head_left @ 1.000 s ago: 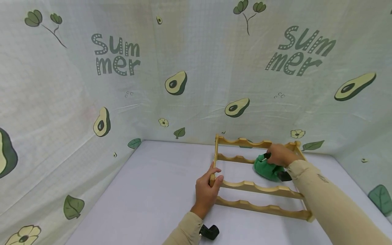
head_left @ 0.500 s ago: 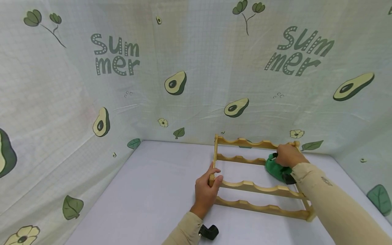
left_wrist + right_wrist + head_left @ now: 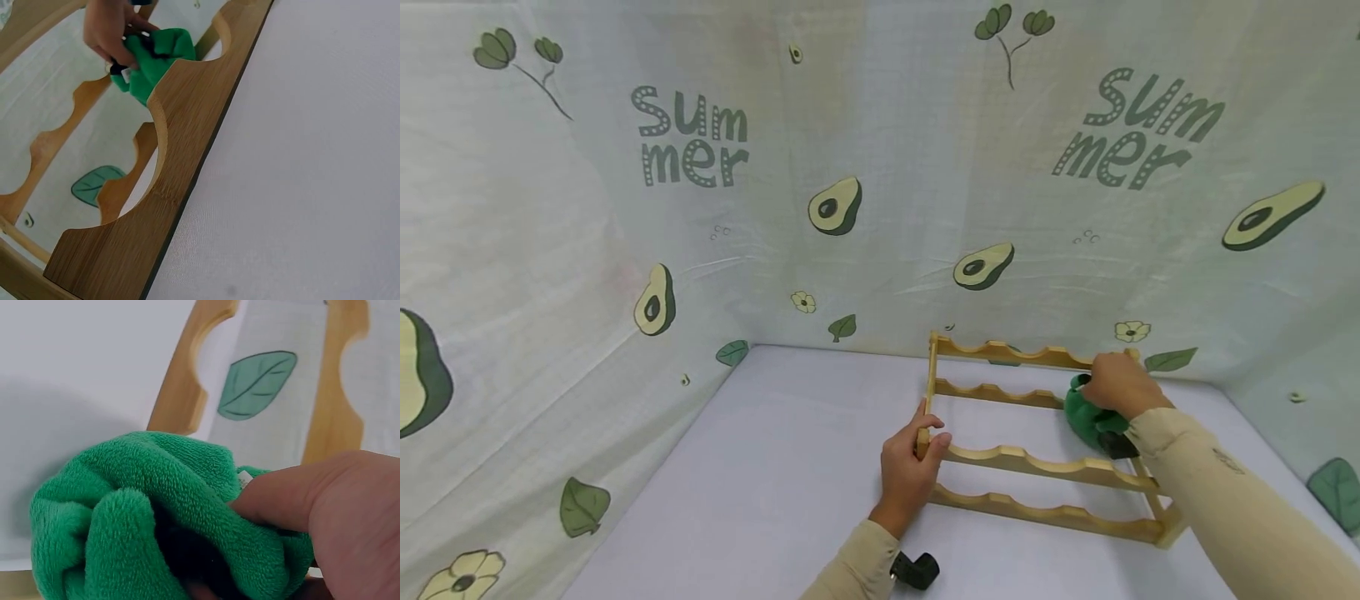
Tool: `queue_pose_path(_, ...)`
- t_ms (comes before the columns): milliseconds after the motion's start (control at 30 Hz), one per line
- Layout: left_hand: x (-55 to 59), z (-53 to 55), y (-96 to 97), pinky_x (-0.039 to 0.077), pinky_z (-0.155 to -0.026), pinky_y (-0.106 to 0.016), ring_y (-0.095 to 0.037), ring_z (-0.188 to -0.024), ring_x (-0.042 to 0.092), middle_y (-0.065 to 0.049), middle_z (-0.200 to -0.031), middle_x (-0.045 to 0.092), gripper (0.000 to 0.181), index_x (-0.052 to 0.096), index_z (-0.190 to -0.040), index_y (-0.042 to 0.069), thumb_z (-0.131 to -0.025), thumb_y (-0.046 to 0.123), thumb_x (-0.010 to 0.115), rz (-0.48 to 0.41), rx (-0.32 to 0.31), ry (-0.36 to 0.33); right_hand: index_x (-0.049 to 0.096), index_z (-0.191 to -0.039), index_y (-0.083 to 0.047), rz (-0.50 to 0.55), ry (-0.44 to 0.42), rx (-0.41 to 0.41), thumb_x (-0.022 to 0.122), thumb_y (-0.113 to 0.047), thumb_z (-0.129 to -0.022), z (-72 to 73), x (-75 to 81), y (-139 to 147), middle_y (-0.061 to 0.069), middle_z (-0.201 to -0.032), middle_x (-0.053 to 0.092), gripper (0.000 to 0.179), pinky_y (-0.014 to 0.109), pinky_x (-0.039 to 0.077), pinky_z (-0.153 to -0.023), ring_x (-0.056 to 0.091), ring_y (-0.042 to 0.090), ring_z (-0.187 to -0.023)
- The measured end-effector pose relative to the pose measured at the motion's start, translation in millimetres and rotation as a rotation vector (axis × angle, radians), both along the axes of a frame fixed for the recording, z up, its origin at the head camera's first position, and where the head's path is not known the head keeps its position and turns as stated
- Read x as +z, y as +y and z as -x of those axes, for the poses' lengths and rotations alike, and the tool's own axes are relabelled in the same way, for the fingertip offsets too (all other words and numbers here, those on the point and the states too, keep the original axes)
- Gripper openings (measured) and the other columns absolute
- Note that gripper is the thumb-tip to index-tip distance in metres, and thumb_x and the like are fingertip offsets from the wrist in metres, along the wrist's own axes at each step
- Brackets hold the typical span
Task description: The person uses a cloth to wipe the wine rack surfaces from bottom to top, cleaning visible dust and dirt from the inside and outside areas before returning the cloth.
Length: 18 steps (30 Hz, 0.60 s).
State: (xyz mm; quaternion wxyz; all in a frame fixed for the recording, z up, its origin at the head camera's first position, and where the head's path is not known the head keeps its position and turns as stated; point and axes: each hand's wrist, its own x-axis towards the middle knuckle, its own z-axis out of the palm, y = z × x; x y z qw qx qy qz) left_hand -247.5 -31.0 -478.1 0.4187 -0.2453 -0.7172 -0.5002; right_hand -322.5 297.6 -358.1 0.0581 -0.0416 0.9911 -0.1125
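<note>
A light wooden rack [image 3: 1030, 462] with scalloped rails, like a wine rack, stands on the white table at the right in the head view. My left hand [image 3: 906, 473] grips its front left corner, thumb on the inner side. Bunched in my right hand [image 3: 1122, 385] is a green terry cloth [image 3: 137, 481], held at the rack's right end between the front and back rails. Thumb and fingers pinch the cloth in the right wrist view, where a small white tag shows. The left wrist view has a front rail [image 3: 181, 137] up close; the left fingers are out of sight there.
The white table [image 3: 760, 467] stretches left of the rack. Behind it hangs a pale curtain [image 3: 895, 167] printed with avocados and leaves. Black wrist cameras sit at both wrists, the left one [image 3: 917, 571] close over the tabletop.
My right hand has moved right with the green cloth, from the rack's middle right to its right end. The left hand keeps its grip on the corner.
</note>
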Motion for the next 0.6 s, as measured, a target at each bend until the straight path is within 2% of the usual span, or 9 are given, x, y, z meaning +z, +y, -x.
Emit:
queue_pose_path(33,0.8,0.2,0.5,0.031,-0.049,-0.013,-0.008,-0.057,0.052,-0.011,-0.078,0.070,0.012,0.069,-0.099,0.013,-0.092,0.023,0.073,0.003,0.005,0.009,0.050,-0.062,-0.009,0.004,0.019,0.002,0.061,-0.013,-0.087,-1.0,1.5,0.8,0.006,-0.061,0.045,0.027,0.034,0.039,-0.053,0.046,0.022,-0.057)
queue_pose_path(133,3.9,0.4,1.5,0.030,-0.048,-0.013,-0.001,-0.056,0.046,-0.017,-0.094,0.074,0.013,0.068,-0.096,0.013,-0.093,0.025,0.072,0.010,0.029,0.022,0.044,-0.057,-0.014,0.034,0.058,-0.004,0.061,-0.016,-0.087,-1.0,7.4,0.1,0.000,-0.055,0.039,0.034,0.032,0.038,-0.051,0.045,0.020,-0.054)
queue_pose_path(167,4.9,0.6,1.7,0.029,-0.048,-0.013,0.001,-0.054,0.036,-0.015,-0.091,0.073,0.014,0.068,-0.095,0.013,-0.093,0.026,0.072,0.014,0.036,0.023,0.043,-0.056,-0.016,0.038,0.075,-0.005,0.061,-0.017,-0.086,-0.8,10.0,-0.9,-0.001,-0.053,0.038,0.036,0.032,0.038,-0.051,0.045,0.020,-0.053)
queue_pose_path(267,8.1,2.0,2.7,0.028,-0.047,-0.013,0.001,-0.054,0.032,-0.008,-0.077,0.068,0.017,0.067,-0.094,0.012,-0.093,0.029,0.072,0.025,0.057,0.026,0.039,-0.054,-0.018,0.059,0.128,-0.004,0.061,-0.017,-0.086,-0.5,17.8,-2.8,-0.004,-0.052,0.034,0.039,0.031,0.036,-0.049,0.042,0.017,-0.049)
queue_pose_path(333,9.1,3.6,3.8,0.035,-0.050,-0.014,-0.001,-0.058,0.049,-0.007,-0.077,0.068,0.018,0.067,-0.094,0.014,-0.094,0.031,0.072,0.033,0.071,0.026,0.039,-0.054,-0.018,0.062,0.150,-0.004,0.060,-0.017,-0.086,-0.8,22.0,-1.6,-0.004,-0.052,0.034,0.038,0.032,0.035,-0.050,0.041,0.017,-0.050)
queue_pose_path(433,7.9,4.2,5.4,0.040,-0.052,-0.016,-0.009,-0.064,0.062,-0.016,-0.098,0.074,0.020,0.067,-0.094,0.015,-0.095,0.035,0.070,0.043,0.087,0.024,0.039,-0.055,-0.019,0.079,0.159,-0.026,0.058,-0.017,-0.087,-2.7,25.7,1.7,-0.004,-0.053,0.035,0.037,0.033,0.036,-0.051,0.041,0.018,-0.051)
queue_pose_path(500,5.7,4.8,6.2,0.043,-0.054,-0.016,-0.014,-0.072,0.067,-0.019,-0.112,0.071,0.020,0.068,-0.094,0.016,-0.095,0.036,0.069,0.054,0.096,0.014,0.039,-0.055,-0.019,0.093,0.155,-0.041,0.057,-0.018,-0.086,-3.8,27.2,4.4,-0.004,-0.053,0.035,0.036,0.033,0.038,-0.050,0.042,0.018,-0.050)
queue_pose_path(567,4.2,4.7,6.3,0.043,-0.053,-0.016,-0.012,-0.067,0.065,-0.020,-0.115,0.070,0.020,0.068,-0.095,0.016,-0.095,0.036,0.069,0.064,0.100,0.009,0.041,-0.055,-0.018,0.125,0.146,-0.056,0.057,-0.018,-0.085,-5.3,28.8,6.2,-0.004,-0.051,0.037,0.035,0.034,0.041,-0.047,0.046,0.018,-0.047)
queue_pose_path(600,4.0,4.9,6.2,0.045,-0.055,-0.017,-0.014,-0.071,0.067,-0.019,-0.116,0.070,0.020,0.068,-0.095,0.017,-0.095,0.036,0.069,0.069,0.102,0.006,0.043,-0.055,-0.017,0.138,0.140,-0.063,0.057,-0.019,-0.085,-5.8,29.8,7.1,-0.004,-0.051,0.039,0.034,0.034,0.043,-0.045,0.048,0.018,-0.046)
